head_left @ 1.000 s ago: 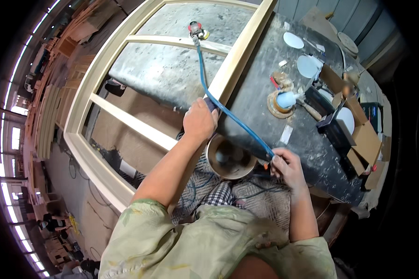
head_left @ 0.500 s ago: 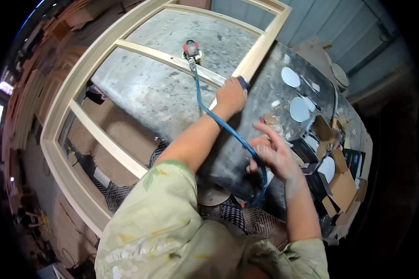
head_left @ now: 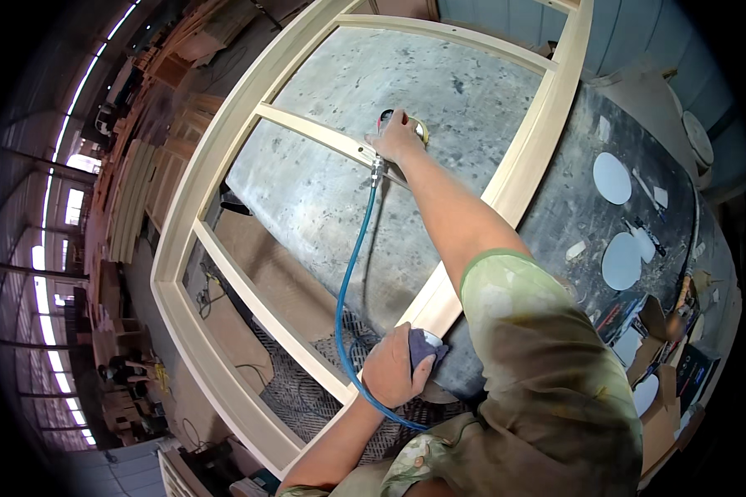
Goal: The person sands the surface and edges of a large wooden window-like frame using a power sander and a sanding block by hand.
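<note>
My right hand (head_left: pixel 399 137) is closed over the small air sander (head_left: pixel 387 118), which rests on the mottled grey tabletop (head_left: pixel 307 199) inside a panel opening of the pale wooden frame (head_left: pixel 439 302). Much of the sander is hidden by the fingers. A blue air hose (head_left: pixel 346 286) runs from its metal fitting (head_left: pixel 377 172) over a crossbar and down past my left hand (head_left: pixel 389 369). That hand grips a dark purple-grey pad (head_left: pixel 427 346) with a pale patch, against the near end of the frame's right rail. Whether the pad is folded cloth or abrasive, I cannot tell.
Two round white discs (head_left: pixel 612 178) lie on the dark table at right, beside small tools and scraps. Opened cardboard boxes (head_left: pixel 659 422) stand at the right edge. Stacked boards (head_left: pixel 133 199) and a patterned cloth (head_left: pixel 307 402) are at left and below.
My right hand has gone from hovering with spread fingers at the right to holding the sander. My left hand has come nearer along the rail with the pad. The view has shifted.
</note>
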A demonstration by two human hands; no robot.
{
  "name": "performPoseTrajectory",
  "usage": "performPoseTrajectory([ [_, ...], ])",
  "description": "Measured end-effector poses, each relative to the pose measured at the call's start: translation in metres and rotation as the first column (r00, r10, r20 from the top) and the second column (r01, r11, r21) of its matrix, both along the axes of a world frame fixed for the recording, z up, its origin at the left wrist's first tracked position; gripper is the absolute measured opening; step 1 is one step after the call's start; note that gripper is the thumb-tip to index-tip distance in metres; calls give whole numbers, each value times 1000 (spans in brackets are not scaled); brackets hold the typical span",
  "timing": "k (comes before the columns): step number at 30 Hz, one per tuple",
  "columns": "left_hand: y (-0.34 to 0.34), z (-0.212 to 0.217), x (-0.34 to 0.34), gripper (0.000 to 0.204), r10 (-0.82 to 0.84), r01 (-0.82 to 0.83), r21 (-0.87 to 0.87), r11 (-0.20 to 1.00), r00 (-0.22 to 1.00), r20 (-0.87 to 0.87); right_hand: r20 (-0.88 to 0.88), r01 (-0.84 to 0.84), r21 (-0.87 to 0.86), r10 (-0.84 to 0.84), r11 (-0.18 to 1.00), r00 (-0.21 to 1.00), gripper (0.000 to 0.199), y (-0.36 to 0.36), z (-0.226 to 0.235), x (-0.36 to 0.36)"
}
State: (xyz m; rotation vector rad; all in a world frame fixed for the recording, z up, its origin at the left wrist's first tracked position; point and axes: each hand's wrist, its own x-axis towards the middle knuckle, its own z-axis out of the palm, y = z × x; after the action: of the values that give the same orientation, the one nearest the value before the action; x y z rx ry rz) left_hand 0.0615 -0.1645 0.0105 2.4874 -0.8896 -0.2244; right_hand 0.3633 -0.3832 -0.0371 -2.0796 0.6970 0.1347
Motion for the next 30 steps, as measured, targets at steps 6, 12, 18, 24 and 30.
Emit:
performPoseTrajectory([
  [6,-16,-2,-2,59,-15,15,16,1000,998,-58,-31,-79,-51,77,996,997,90,-46,-1,17],
  [12,-3,-4,3,59,-40,40,-1,999,999,-18,285,-16,899,-555,439,781,62,-113,24,-37],
  [18,-14,2,3,59,-65,68,83,994,997,-41,561,-239,812,-598,532,573,10,-256,98,-161],
  [24,-17,-1,-3,51,-82,84,61,995,996,-22,637,197,573,-584,796,503,60,-255,37,-253],
  [30,-4,-12,-1,56,-44,45,58,997,999,-26,620,324,366,-488,872,614,59,-62,30,-311],
])
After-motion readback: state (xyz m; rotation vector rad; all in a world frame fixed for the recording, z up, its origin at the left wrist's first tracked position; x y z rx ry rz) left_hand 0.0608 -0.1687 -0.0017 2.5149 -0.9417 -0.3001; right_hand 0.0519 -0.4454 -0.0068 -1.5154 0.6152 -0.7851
